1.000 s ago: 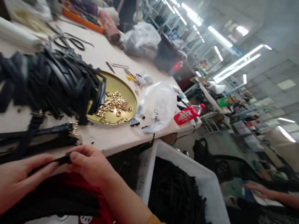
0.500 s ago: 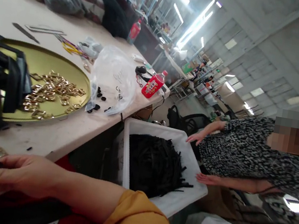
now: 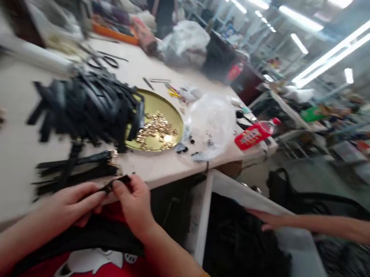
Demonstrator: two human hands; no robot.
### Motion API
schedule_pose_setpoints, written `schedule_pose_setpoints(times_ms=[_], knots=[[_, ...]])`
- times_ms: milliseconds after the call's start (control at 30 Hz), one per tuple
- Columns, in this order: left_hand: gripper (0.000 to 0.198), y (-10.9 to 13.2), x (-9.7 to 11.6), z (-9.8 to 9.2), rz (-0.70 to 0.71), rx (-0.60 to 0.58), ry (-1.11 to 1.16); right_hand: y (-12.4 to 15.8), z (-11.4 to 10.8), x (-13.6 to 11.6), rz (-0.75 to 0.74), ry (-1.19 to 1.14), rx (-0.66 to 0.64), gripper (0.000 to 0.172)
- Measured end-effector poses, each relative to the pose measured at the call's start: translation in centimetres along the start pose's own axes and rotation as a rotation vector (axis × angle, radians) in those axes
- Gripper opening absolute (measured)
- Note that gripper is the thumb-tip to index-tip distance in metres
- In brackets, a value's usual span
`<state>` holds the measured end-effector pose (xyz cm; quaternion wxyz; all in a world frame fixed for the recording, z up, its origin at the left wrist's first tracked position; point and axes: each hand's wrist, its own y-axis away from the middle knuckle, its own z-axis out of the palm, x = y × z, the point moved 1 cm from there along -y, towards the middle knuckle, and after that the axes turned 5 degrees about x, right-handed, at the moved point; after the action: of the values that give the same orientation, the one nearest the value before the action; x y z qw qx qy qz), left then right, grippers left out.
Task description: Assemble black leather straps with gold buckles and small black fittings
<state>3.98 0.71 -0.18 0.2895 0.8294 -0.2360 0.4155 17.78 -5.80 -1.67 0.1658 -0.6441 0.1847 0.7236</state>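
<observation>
Close to the table's front edge, my left hand and my right hand meet around a short black strap. Both hands pinch it, and the fingers cover most of its length. Just behind them on the table lie several black straps with gold buckles at one end. Farther back is a thick pile of black strips, partly over a yellow-green round tray. Loose gold buckles are heaped in that tray.
A white bin of black strips stands at the right, with a co-worker's hand in it. A clear plastic bag and a red-labelled bottle occupy the table's right end. Scissors lie farther back.
The view has swung left, bringing both my hands and the strip pile into sight. The co-worker's hands have moved from the bin's rim into the bin.
</observation>
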Motion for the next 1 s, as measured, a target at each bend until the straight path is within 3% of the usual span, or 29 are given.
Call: schedule_pose_setpoints(times_ms=[100, 233, 367, 533, 600, 700, 800, 900, 1000], knots=[[0.034, 1.5, 1.0, -0.1, -0.044, 0.033, 0.102, 0.6, 0.2, 0.1, 0.021, -0.031, -0.049, 0.024], [0.032, 2.2, 1.3, 0.0, -0.072, 0.037, 0.176, 1.3, 0.4, 0.5, 0.287, -0.329, -0.179, 0.046], [0.030, 3.3, 1.1, 0.0, -0.026, 0.008, 0.148, 1.8, 0.4, 0.9, 0.451, -0.421, -0.251, 0.021], [0.020, 3.5, 1.1, 0.5, -0.003, 0.107, 0.061, 2.3, 0.2, 1.7, 0.589, -0.425, -0.446, 0.023], [0.019, 3.2, 1.0, 0.7, -0.019, 0.140, 0.048, 2.4, 0.1, 1.8, 0.595, -0.447, -0.471, 0.024], [0.021, 2.9, 0.6, 0.6, -0.020, 0.073, 0.028, 2.1, -0.3, 1.6, 0.544, -0.456, -0.447, 0.025], [0.022, 2.7, 0.4, 0.0, -0.032, -0.013, -0.024, 1.6, -0.7, 1.1, 0.381, -0.328, -0.313, 0.023], [0.024, 2.5, 0.7, -0.4, -0.043, -0.084, 0.071, 1.1, -0.6, 0.8, 0.213, -0.138, -0.166, 0.028], [0.033, 1.9, 1.0, -0.2, -0.061, -0.089, 0.129, 0.7, -0.1, 1.1, 0.200, -0.079, -0.115, 0.026]])
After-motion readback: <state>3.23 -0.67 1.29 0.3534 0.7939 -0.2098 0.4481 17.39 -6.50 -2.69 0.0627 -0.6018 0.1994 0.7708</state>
